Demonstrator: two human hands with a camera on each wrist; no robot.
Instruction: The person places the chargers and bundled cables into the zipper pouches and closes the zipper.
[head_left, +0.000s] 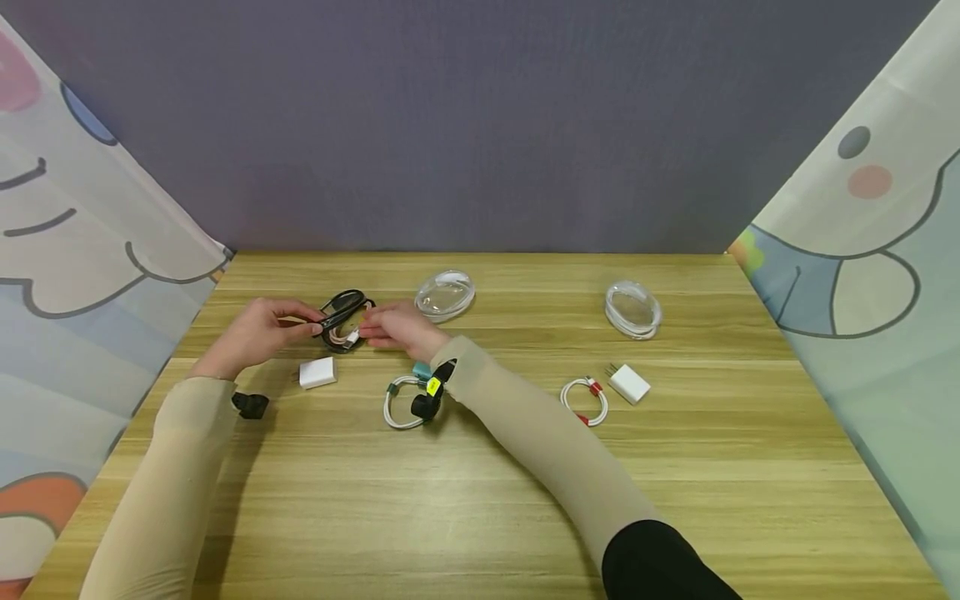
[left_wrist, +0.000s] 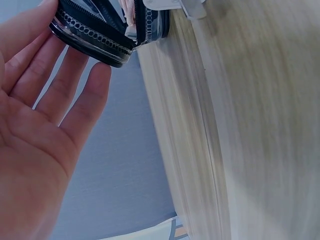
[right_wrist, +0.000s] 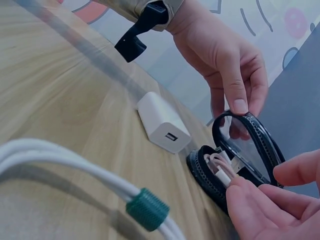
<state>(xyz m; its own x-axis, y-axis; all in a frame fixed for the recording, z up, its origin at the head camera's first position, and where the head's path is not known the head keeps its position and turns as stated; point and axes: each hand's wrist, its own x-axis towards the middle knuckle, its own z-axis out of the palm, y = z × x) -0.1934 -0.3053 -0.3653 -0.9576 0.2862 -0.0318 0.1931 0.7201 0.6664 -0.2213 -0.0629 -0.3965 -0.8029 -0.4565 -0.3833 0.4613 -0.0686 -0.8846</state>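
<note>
My left hand [head_left: 258,333] holds the raised lid of a small round black zip case [head_left: 342,302], with the lid's rim between thumb and fingers. The lid has a clear window, plain in the right wrist view. Inside the lower half lies a pinkish cable [right_wrist: 215,161] with white connectors. Reaching in from the right, my right hand [head_left: 405,327] has its fingertips at a white connector [right_wrist: 223,176] and seems to pinch it; the fingers partly hide the grip. In the left wrist view, the zip edge [left_wrist: 95,35] rests against the left fingertips.
A white charger [head_left: 317,372] lies in front of the case. Beneath my right wrist is a white cable loop [head_left: 397,404] with green ties. Clear round cases [head_left: 446,295] stand behind and at right [head_left: 633,309], near a red-tied cable [head_left: 583,403] and another charger [head_left: 629,383].
</note>
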